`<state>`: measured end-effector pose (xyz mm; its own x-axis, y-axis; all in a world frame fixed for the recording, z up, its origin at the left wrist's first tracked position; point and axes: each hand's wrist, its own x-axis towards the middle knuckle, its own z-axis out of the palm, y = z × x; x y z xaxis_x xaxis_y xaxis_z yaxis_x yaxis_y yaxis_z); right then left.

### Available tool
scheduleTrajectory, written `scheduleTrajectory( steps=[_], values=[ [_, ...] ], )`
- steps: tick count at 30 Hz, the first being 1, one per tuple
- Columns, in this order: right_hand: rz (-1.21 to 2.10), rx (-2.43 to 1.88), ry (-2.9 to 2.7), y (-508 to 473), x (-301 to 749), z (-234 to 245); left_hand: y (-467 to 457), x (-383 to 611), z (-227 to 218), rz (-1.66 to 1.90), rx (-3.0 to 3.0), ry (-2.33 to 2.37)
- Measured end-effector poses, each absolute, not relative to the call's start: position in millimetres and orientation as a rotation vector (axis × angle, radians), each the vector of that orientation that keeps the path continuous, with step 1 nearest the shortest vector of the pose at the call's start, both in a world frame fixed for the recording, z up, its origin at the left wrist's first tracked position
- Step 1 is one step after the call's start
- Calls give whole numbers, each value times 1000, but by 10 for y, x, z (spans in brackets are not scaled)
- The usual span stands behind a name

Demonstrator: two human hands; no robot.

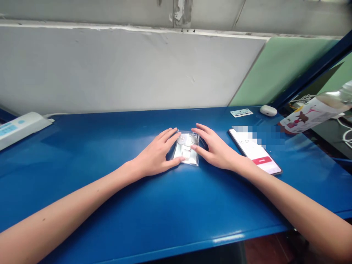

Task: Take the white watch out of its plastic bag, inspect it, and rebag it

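Note:
A small clear plastic packet [187,154] with whitish pieces inside lies flat on the blue table [154,216]. What exactly the pieces are, I cannot make out. My left hand [156,154] rests at the packet's left side, fingers stretched and apart, with the thumb over its lower left part. From the right, my right hand [216,150] reaches to the packet's other side, its fingers also spread and the thumb tip over the packet. Neither hand is closed around it. Fingertips cover parts of both side edges.
Right of my right hand lies a phone [255,152] with a lit screen. Behind it are a small card [241,113] and a white earbud case [268,110]. A labelled bottle [313,112] leans at the far right. A white device [23,128] with a cable sits far left.

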<state>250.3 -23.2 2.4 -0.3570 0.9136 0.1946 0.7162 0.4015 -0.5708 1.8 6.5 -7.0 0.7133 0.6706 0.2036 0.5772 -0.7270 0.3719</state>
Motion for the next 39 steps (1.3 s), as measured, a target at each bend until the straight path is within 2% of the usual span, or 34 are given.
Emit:
scheduleTrajectory(
  steps=[6, 27, 39],
  values=[
    [447, -1412, -2490, -291, 2504, 40, 59, 17, -67, 512, 2666, 959],
    [384, -1341, -2604, -195, 2632, 16, 49, 12, -22, 468, 2686, 891],
    [345, -1339, -2639, -189, 2636, -8, 78, 3, -93, 842, 2682, 867]
  ],
)
